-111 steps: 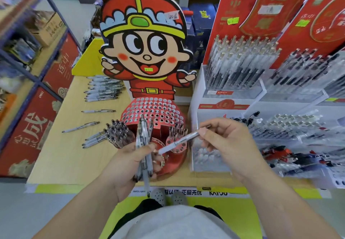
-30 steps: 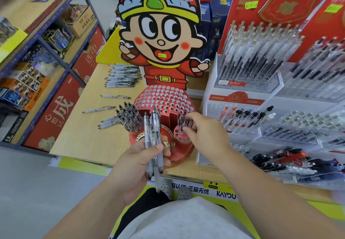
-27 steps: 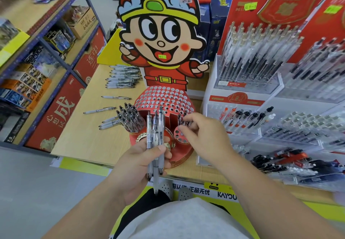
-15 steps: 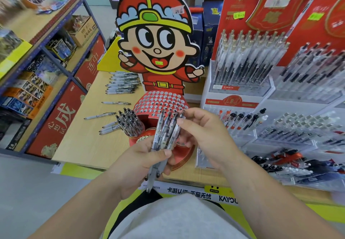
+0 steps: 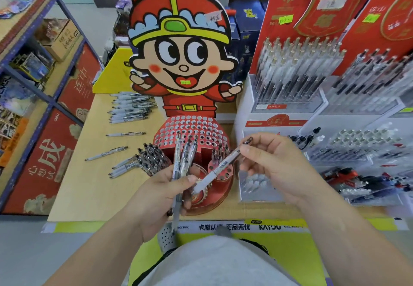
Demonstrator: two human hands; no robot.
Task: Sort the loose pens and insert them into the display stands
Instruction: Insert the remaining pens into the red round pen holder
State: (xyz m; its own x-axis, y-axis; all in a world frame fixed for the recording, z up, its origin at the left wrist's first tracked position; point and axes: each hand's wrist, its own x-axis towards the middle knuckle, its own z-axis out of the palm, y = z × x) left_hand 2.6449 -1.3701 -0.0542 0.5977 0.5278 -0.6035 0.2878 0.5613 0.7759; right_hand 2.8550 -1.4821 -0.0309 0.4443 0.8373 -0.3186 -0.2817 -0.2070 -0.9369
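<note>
My left hand (image 5: 156, 198) grips a small bundle of clear pens (image 5: 184, 158), their tops fanned upward in front of the red cartoon display stand (image 5: 190, 127). My right hand (image 5: 274, 163) pinches a single white-barrelled pen (image 5: 221, 167) that slants down-left, its tip close to my left thumb. The stand's perforated red dome is mostly bare holes. A small red round holder (image 5: 223, 169) below it carries a few dark-topped pens. A cluster of pens (image 5: 152, 158) sticks out at the stand's left side.
Loose pens (image 5: 125, 134) lie on the wooden table (image 5: 89, 187), with a pile (image 5: 131, 107) farther back. White tiered racks of pens (image 5: 297, 80) stand to the right. Blue shelving (image 5: 33, 80) runs along the left.
My right hand has drawn one pen out of the bundle and moved right with it. Earlier it was at the small round holder. The camera view shifted slightly.
</note>
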